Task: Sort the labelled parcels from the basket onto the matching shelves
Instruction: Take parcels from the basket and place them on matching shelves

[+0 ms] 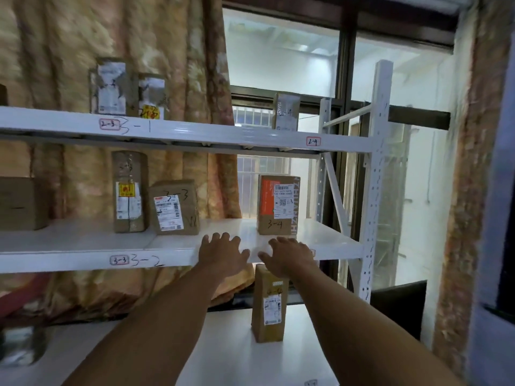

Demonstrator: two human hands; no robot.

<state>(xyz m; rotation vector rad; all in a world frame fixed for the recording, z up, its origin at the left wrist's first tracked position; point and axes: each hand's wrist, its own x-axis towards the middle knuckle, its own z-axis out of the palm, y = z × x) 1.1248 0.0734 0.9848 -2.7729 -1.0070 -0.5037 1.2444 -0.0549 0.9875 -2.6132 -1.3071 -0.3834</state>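
Both of my arms reach toward the middle shelf (331,240) of a white rack. My left hand (223,253) and my right hand (289,256) hover side by side at the shelf's front edge, fingers spread, holding nothing. Just beyond my right hand stands a cardboard parcel (278,204) marked 3-4, upright on that shelf. Further left on the same shelf stand a parcel marked 3-3 (174,207) and a taller taped parcel (129,190). A slim parcel (269,305) stands upright on the shelf below. The basket is out of view.
The top shelf (195,135) carries labels 2-3 and 2-4, with two parcels (111,87) at the left and one (285,111) near the right. A brown box (19,203) sits at the far left. A curtain hangs behind; the rack's upright post (374,176) and a window are on the right.
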